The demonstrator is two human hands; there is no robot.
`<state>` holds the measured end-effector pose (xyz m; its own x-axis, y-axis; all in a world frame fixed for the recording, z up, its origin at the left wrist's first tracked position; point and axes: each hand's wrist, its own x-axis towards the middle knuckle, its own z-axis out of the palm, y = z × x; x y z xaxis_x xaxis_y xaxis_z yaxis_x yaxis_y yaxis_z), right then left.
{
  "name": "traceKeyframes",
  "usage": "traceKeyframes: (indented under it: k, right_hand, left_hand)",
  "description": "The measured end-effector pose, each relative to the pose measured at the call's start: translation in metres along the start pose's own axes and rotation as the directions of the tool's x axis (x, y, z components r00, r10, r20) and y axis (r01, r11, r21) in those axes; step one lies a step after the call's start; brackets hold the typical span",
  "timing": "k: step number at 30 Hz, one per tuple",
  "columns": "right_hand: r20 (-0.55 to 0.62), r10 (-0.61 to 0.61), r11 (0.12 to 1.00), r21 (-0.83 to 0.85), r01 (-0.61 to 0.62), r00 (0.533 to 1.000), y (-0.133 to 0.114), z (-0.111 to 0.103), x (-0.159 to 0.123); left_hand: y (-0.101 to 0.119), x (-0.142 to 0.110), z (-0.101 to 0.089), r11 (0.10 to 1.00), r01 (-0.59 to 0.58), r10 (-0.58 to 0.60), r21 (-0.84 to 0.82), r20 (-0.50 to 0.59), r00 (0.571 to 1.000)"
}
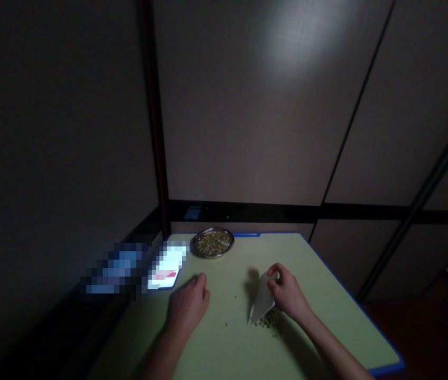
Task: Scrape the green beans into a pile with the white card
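My right hand (287, 293) pinches a thin, flat white plate-like piece (263, 300) by its upper part. It is tilted, with its lower edge at the table. Just beside that edge, partly behind the piece and my hand, lies a small heap of little dark seeds or beans (269, 321). My left hand (195, 296) is closed in a loose fist at the left of the table, with nothing visible in it. Beyond it stands a round metal dish (197, 249) of small greenish beans (214, 241).
The pale green table (224, 348) has a blue rim and stands against panelled doors (243, 132). A lit phone or tablet screen (167, 266), partly pixelated, lies at the left edge. A few stray seeds (226, 324) dot the tabletop.
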<state>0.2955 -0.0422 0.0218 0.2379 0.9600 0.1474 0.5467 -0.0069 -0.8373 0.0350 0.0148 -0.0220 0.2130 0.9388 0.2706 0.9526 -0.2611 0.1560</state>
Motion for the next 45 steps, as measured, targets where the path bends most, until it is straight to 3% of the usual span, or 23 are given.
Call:
traceKeyframes:
  k: [14, 24, 37, 45]
  right_hand:
    - [-0.006, -0.014, 1.000, -0.019, 0.014, 1.000, 0.020, 0.004, 0.000]
    - [0.073, -0.031, 0.997, 0.069, 0.026, 0.997, 0.019, -0.005, 0.005]
    - [0.136, -0.037, 0.996, 0.089, 0.025, 0.990, 0.023, -0.001, 0.007]
    - [0.118, -0.105, 0.994, 0.012, 0.104, 0.987, 0.029, -0.011, 0.006]
  left_hand:
    - [0.001, -0.002, -0.002, 1.000, 0.005, -0.005, -0.002, 0.016, 1.000]
    - [-0.002, 0.000, 0.003, 1.000, 0.010, -0.010, -0.019, -0.002, 1.000]
    - [0.000, -0.001, 0.002, 1.000, 0.002, -0.002, 0.008, -0.007, 1.000]
    - [-0.002, 0.001, 0.003, 1.000, 0.001, -0.001, -0.007, 0.007, 1.000]
